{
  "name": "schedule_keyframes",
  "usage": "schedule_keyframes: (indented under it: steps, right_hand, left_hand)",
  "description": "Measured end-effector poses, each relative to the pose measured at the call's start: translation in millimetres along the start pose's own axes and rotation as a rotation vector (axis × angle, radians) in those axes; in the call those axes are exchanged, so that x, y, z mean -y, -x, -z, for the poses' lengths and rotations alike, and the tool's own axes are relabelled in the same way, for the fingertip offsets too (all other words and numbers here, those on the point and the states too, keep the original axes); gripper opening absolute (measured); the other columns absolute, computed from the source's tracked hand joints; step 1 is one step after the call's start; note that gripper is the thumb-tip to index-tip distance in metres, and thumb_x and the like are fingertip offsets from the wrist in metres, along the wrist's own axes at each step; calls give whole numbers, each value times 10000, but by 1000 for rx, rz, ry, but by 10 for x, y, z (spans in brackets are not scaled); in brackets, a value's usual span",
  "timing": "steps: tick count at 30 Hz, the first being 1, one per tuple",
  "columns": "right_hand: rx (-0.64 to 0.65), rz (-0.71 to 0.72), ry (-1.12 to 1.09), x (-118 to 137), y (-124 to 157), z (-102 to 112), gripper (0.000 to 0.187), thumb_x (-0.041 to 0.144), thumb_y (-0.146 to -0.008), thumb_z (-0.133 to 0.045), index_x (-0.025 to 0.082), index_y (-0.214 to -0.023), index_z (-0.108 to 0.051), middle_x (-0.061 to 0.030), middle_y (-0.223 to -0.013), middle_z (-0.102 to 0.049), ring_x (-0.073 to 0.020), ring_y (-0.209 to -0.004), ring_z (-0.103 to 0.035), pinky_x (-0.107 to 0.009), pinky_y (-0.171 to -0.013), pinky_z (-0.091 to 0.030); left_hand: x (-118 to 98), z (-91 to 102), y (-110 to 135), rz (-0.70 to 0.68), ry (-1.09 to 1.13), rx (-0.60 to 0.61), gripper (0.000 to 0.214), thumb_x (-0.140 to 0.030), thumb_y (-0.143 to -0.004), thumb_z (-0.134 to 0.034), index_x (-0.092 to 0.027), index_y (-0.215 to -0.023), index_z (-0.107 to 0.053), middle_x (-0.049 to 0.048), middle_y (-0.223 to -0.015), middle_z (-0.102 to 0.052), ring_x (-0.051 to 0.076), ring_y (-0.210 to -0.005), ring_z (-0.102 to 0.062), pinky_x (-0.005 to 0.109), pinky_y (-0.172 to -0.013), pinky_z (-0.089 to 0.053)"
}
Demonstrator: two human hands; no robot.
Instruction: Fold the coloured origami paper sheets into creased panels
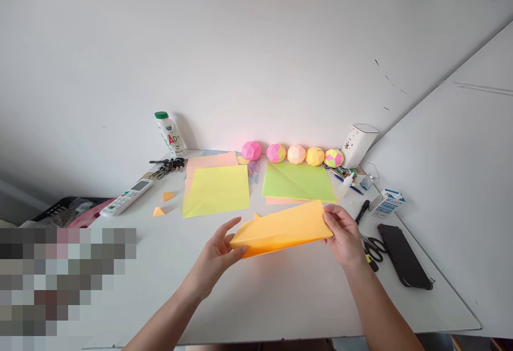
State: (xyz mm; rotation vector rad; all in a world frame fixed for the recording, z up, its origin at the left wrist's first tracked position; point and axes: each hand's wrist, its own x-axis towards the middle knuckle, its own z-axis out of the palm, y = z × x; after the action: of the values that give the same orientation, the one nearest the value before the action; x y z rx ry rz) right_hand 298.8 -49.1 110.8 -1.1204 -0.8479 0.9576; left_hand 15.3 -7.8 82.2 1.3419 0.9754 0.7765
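A folded sheet of orange paper is held up above the white table, between my two hands. My left hand grips its left end, thumb in front and some fingers behind. At the right end, my right hand pinches the paper between thumb and fingers. Beyond it lie yellow-green paper sheets over pink ones on the left, and a stack of green sheets on the right. Two small orange paper triangles rest on the left side of the table.
Several faceted paper balls line the wall. On the left are a bottle, keys and a remote control. To the right stand a white cylinder and small box, with scissors and a phone nearer.
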Motion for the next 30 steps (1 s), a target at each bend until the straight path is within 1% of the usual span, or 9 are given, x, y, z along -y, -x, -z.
schedule_keyframes:
  steps: [3, 7, 11, 14, 17, 20, 23, 27, 30]
  right_hand:
    - [-16, 55, 37, -27, 21, -12, 356, 522, -781, -658, 240, -986, -586, 7, -741, -555, -130, -587, -514, -237, -419, -433]
    - [18, 115, 85, -146, 107, -141, 632, 569, -762, -663, 264, -1266, -434, -101, -1136, -598, -219, -907, -615, -336, -645, -548]
    - [57, -22, 77, -305, 163, -277, 722, 480, -726, -739, 297, -1317, -367, -112, -1269, -540, -255, -1155, -542, -411, -880, -522]
    - [117, -64, 14, -346, 159, -302, 659, 464, -725, -749, 305, -1269, -414, -96, -1294, -528, -250, -1208, -510, -423, -940, -493]
    - [331, -49, -27, -290, 178, -309, 579, 547, -791, -654, 316, -1278, -443, -88, -1371, -490, -255, -1265, -470, -430, -976, -471]
    - [469, -28, -18, -210, 245, -356, 713, 704, -764, -568, 321, -1344, -405, -97, -1423, -446, -284, -1294, -441, -464, -988, -457]
    - [479, -43, 21, -199, 309, -438, 782, 619, -727, -681, 326, -1380, -365, -98, -1426, -448, -290, -1297, -441, -485, -1006, -439]
    - [480, -77, 99, -318, 275, -486, 538, 463, -838, -638, 304, -1320, -460, -83, -1322, -568, -245, -1193, -561, -428, -946, -508]
    - [384, 190, 437, -356, 118, -402, 423, 446, -897, -555, 238, -1266, -543, -86, -1207, -652, -207, -1064, -647, -339, -814, -579]
  left_hand:
    - [26, -67, 3, -115, -63, -169, 561, -468, -828, -621, -232, -1312, -466, 43, -911, -654, 189, -828, -661, 342, -717, -570]
    - [82, -205, 38, -543, -310, -411, 225, -304, -884, -575, -281, -1103, -622, -18, -710, -499, 127, -624, -522, 241, -511, -453]
    - [90, -305, 73, -855, -430, -452, 308, -118, -885, -537, -321, -1108, -599, -21, -708, -453, 131, -641, -482, 239, -511, -403]
    - [69, -330, 95, -884, -404, -453, 367, -76, -882, -519, -331, -1142, -561, 7, -834, -517, 144, -733, -533, 255, -567, -450]
    - [54, -328, 108, -904, -385, -446, 363, -75, -878, -524, -320, -1143, -558, 12, -849, -525, 149, -747, -549, 260, -573, -457]
    - [60, -314, 107, -933, -401, -492, 366, -59, -865, -533, -310, -1128, -578, -3, -784, -495, 136, -678, -517, 246, -529, -417]
    - [68, -303, 92, -970, -400, -460, 380, -34, -851, -532, -295, -1123, -584, 1, -804, -519, 135, -688, -531, 240, -537, -432]
    - [15, -274, 67, -1096, -367, -368, 390, 10, -827, -534, -245, -1115, -595, 17, -850, -570, 132, -718, -561, 229, -562, -466]
    - [-93, -180, 85, -1130, -312, -264, 359, -18, -852, -526, -234, -1131, -593, 23, -843, -593, 124, -686, -569, 221, -542, -474]
